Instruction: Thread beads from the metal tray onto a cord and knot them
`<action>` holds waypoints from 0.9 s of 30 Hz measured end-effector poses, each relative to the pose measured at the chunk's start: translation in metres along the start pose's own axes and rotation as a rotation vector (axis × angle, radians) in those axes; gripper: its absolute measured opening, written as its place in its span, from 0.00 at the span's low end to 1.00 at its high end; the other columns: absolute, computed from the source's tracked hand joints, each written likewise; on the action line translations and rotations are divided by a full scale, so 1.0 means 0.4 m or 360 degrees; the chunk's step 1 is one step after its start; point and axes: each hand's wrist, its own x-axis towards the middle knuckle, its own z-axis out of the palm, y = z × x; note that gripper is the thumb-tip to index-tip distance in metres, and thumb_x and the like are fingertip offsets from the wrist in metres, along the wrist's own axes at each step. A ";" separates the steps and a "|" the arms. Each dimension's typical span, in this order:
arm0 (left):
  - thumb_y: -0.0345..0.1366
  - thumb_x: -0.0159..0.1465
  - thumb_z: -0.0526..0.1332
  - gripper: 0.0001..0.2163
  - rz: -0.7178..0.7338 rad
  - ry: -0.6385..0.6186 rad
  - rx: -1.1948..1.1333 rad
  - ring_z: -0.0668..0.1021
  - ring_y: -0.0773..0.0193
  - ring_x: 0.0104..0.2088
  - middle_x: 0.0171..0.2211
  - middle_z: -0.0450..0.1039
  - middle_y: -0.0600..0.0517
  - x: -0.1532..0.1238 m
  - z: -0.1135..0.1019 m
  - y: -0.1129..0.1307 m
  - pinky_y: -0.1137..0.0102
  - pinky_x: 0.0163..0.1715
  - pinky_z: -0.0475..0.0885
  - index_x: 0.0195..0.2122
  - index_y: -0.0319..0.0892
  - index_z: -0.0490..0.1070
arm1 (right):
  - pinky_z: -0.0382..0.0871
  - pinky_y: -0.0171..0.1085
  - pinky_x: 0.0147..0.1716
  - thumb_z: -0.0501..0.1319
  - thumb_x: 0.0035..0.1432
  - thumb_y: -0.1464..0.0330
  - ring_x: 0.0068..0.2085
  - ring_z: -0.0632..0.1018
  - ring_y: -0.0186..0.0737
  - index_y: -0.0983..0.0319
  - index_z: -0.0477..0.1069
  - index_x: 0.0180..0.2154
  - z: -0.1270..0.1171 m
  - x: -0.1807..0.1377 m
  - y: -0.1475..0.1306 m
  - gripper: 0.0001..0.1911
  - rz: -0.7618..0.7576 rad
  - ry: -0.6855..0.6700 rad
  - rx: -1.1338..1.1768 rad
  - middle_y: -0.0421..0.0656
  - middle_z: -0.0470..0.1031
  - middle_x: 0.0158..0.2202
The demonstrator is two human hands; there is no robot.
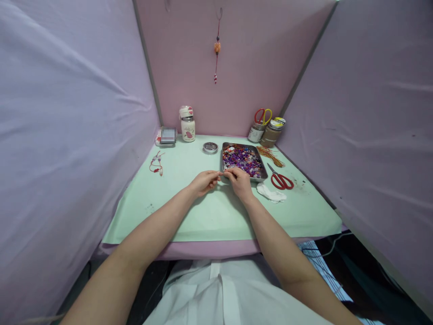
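Note:
My left hand [206, 181] and my right hand [238, 181] meet fingertip to fingertip above the green mat [209, 221]. Both are closed in a pinch. Whatever lies between the fingers is too small to make out. Just beyond my right hand is a metal tray [262, 179] full of purple, red and clear beads [245, 160]. A round clear case [210, 147] stands behind my left hand. To the right of the tray lie red-handled scissors [282, 181] and a crumpled white tissue [271, 193].
A strung bead cord [157, 164] lies at the left, near a small box [167, 136]. A white bottle [187, 125] stands at the back. At the back right are a jar holding scissors [256, 133], a brown jar [271, 134] and orange cords [272, 156]. A beaded pendant [217, 47] hangs on the wall.

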 end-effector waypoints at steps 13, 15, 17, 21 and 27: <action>0.40 0.51 0.70 0.12 0.0133 0.0213 0.0325 0.51 0.78 0.13 0.14 0.51 0.62 0.008 -0.002 -0.006 0.73 0.16 0.40 0.30 0.39 0.70 | 0.68 0.38 0.39 0.57 0.59 0.62 0.35 0.76 0.40 0.61 0.76 0.32 -0.061 0.047 -0.012 0.12 0.0050 -0.0023 -0.0103 0.45 0.79 0.33; 0.40 0.52 0.69 0.12 0.0161 0.0264 0.0332 0.51 0.78 0.13 0.13 0.51 0.62 0.008 -0.002 -0.005 0.73 0.16 0.40 0.30 0.38 0.71 | 0.67 0.38 0.40 0.58 0.58 0.63 0.35 0.76 0.41 0.61 0.77 0.34 -0.093 0.078 -0.005 0.11 0.0122 0.0029 -0.0214 0.45 0.79 0.34; 0.40 0.51 0.69 0.12 0.0174 0.0308 0.0327 0.51 0.78 0.13 0.13 0.51 0.62 0.008 -0.003 -0.003 0.73 0.16 0.40 0.30 0.38 0.71 | 0.67 0.38 0.39 0.60 0.56 0.66 0.34 0.76 0.40 0.61 0.77 0.34 -0.119 0.111 0.008 0.08 0.0171 -0.0057 -0.0354 0.44 0.79 0.34; 0.41 0.50 0.69 0.13 0.0185 0.0332 0.0319 0.50 0.78 0.14 0.13 0.50 0.63 0.009 -0.003 -0.005 0.73 0.16 0.40 0.30 0.38 0.71 | 0.66 0.37 0.39 0.62 0.53 0.72 0.34 0.76 0.40 0.60 0.79 0.31 -0.129 0.163 0.044 0.06 0.0224 -0.0456 -0.0694 0.44 0.80 0.33; 0.42 0.49 0.70 0.14 0.0202 0.0373 0.0347 0.49 0.78 0.14 0.13 0.49 0.63 0.009 -0.004 -0.003 0.74 0.17 0.40 0.30 0.38 0.72 | 0.65 0.35 0.40 0.62 0.55 0.71 0.39 0.78 0.42 0.60 0.80 0.33 -0.079 0.195 0.067 0.07 0.0156 -0.0826 -0.1043 0.46 0.81 0.37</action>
